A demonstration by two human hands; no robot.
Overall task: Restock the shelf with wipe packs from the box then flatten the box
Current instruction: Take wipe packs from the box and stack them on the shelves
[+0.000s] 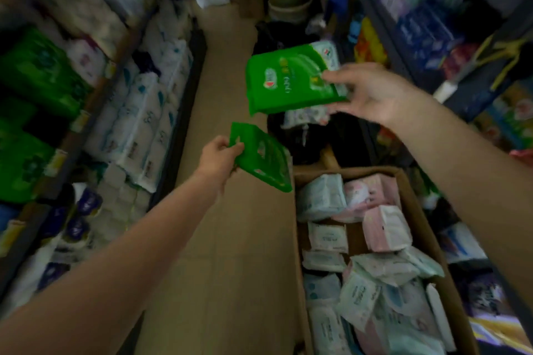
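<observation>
The restocking step looks to be in hand, with flattening a long way off: the cardboard box (pixel 415 190) at the lower right of the frame is sitting on the floor, crowded with pale blue, white and pink wipe packs (pixel 385 228).

Just above the box's far left corner, near the middle of the frame, the left hand (pixel 219 157) is pinching a green pack (pixel 264 157) by its near edge, fingers curled round it and thumb on top, the pack tilting down toward the box.

Further up and to the right, the right hand (pixel 372 92) is holding a second, larger green pack (pixel 291 81) by its right end. Its fingers are spreading loosely along that end, thumb underneath; how firm the hold is I cannot tell through the blur.

At the far left edge, matching green packs are lining the shelf (pixel 95 112). The next move probably calls for swinging both packs left and slotting them in beside those.
</observation>
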